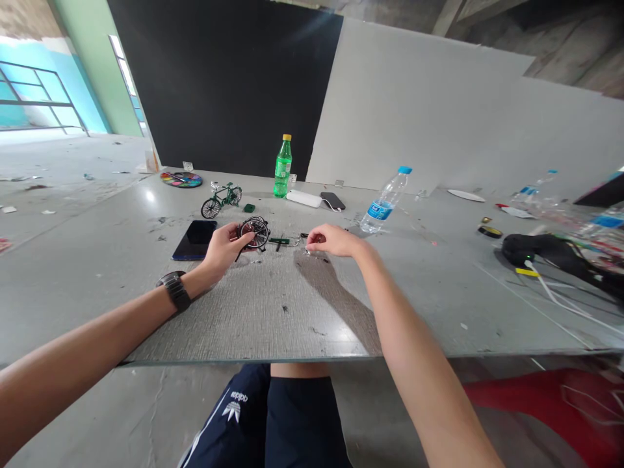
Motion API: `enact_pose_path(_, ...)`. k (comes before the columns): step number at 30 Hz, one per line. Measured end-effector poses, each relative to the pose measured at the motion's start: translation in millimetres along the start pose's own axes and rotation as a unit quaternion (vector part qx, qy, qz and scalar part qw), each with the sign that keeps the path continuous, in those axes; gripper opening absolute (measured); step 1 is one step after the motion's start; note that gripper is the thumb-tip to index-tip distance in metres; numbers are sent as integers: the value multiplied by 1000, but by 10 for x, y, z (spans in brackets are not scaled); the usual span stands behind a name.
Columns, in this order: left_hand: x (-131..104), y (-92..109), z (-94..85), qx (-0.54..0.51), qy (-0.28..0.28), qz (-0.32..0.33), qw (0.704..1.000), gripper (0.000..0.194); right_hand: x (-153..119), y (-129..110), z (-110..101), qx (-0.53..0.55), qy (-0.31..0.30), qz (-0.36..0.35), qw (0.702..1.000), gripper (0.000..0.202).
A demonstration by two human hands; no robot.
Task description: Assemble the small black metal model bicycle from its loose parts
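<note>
I see a shiny grey table (pixel 229 325), a black panel (pixel 234 84) and a white panel (pixel 429 110) behind it, and a green wall (pixel 92 71) beyond littered floor (pixel 68 159).

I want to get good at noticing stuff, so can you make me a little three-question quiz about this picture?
1. Which one of the person's hands holds the toy wheels?
2. True or false: the toy bicycle stands left of the green bottle.
3. Fill in: the clear bottle nearest the right hand has a ____ cap.

Key: 1. The left hand. 2. True. 3. Blue.
</note>
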State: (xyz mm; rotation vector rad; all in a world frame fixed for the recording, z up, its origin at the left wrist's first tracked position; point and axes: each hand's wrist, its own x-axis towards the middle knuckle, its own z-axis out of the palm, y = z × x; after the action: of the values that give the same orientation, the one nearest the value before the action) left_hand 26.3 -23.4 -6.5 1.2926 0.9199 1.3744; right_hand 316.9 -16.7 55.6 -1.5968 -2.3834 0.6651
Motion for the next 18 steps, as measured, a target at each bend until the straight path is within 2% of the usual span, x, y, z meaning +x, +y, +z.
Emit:
enact_pose_path(5,-28,21,34,15,-30,0,999,24,84,-307,278,84,136,-102,982,25)
enact_pose_path(10,-39,45,45,37,-41,28,998,26,161,-522,540,156,185,-164,956,26)
enact_pose_path(18,-35,9,35,110,-48,62,991,24,168,-605,646,109,242,-218,939,15)
